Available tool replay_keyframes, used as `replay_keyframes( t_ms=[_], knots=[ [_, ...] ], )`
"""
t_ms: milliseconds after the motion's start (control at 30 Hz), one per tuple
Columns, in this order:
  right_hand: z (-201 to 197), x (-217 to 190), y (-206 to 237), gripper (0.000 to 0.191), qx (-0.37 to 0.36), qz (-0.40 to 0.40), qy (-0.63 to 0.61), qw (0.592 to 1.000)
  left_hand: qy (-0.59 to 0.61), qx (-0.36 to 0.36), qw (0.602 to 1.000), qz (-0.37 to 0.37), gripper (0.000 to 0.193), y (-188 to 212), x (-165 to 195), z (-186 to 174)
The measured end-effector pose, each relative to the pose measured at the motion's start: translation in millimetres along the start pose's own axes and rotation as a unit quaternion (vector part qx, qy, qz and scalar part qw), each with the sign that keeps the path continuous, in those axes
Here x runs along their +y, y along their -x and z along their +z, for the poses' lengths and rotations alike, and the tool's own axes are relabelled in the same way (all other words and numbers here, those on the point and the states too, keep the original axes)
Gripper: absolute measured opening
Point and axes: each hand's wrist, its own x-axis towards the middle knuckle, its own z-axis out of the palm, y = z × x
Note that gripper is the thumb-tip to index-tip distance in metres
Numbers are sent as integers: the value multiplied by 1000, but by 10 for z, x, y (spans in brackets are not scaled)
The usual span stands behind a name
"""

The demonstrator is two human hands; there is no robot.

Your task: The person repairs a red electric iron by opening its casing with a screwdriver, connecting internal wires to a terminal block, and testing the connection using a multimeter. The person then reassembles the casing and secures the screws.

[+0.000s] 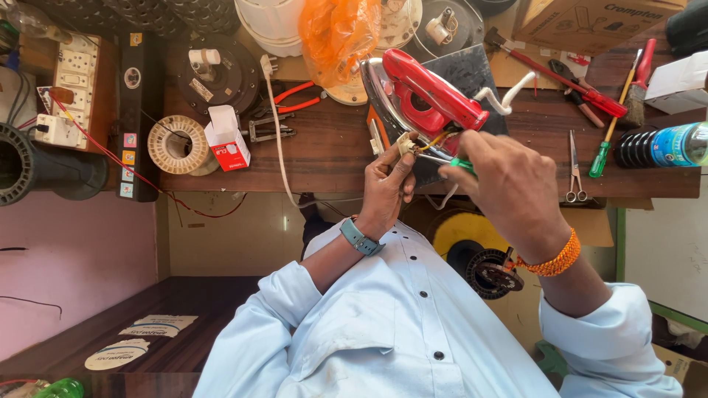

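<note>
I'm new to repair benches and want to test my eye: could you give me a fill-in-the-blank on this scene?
1. The iron has a ____ handle.
2. The left hand has a ____ on its wrist.
3. The right hand has an ____ beaded band on its wrist.
4. The scissors lie to the ____ of the iron.

Missing words: red; watch; orange; right

Your iron (424,92) shows a glossy red plastic handle over a shiny polished metal soleplate. It rests on a dark wood bench (324,151) with a smooth, faintly grained finish. Nearby, the scissors (574,169) are bare metal, the bag (338,33) crinkled orange plastic.
</note>
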Motion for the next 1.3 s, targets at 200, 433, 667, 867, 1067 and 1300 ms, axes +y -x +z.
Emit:
replay_keyframes(
  t_ms=[200,433,667,867,1067,1300],
  knots=[
    [141,-53,65,35,54,-62,-103,991,25,-42,997,-62,53,13,190,-134],
    [1157,973,895,17,229,313,-468,794,9,16,999,-47,47,-72,626,-901],
    [3103,1612,394,17,254,317,-294,865,-213,56,975,-18,43,-477,407,-2036],
    [3096,1487,-112,38,323,307,-105,889,-546,143,824,50,34,-831,197,-2220],
    [3130,1501,28,16,483,338,-277,759,-602,295,728,146,33,-650,323,-2116],
    [3698,803,1018,14,285,362,-539,705,-635,392,650,147,37,-215,476,-2441]
  ],
)
